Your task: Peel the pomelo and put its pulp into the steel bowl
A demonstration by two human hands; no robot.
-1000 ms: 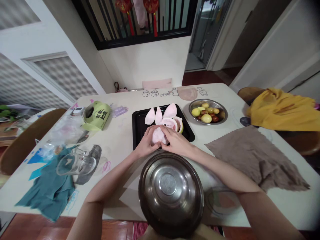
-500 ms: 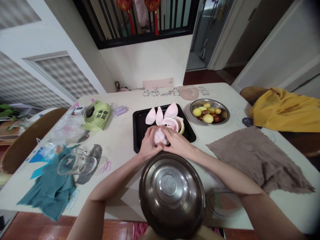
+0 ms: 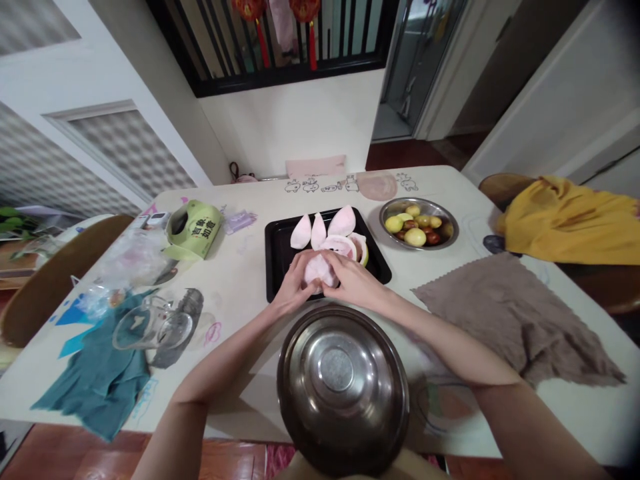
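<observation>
A pale pink peeled pomelo (image 3: pixel 317 269) sits at the front of a black tray (image 3: pixel 278 259). My left hand (image 3: pixel 295 288) grips its left side with curled fingers. From the other side my right hand (image 3: pixel 351 283) clasps it, fingers pressed on top. Opened pink-white peel segments (image 3: pixel 342 223) fan out behind the fruit on the tray. Most of the fruit's lower part is hidden by my hands.
A large steel bowl (image 3: pixel 343 387) stands close to me. A smaller steel bowl of small fruits (image 3: pixel 417 225) is right of the tray. A brown cloth (image 3: pixel 510 313), yellow cloth (image 3: pixel 570 220), glass jug (image 3: pixel 150 327), teal cloth (image 3: pixel 100 373) and green pack (image 3: pixel 193 230) lie around.
Both hands shifted slightly on the pomelo, the fingers working at it. Nothing else moved.
</observation>
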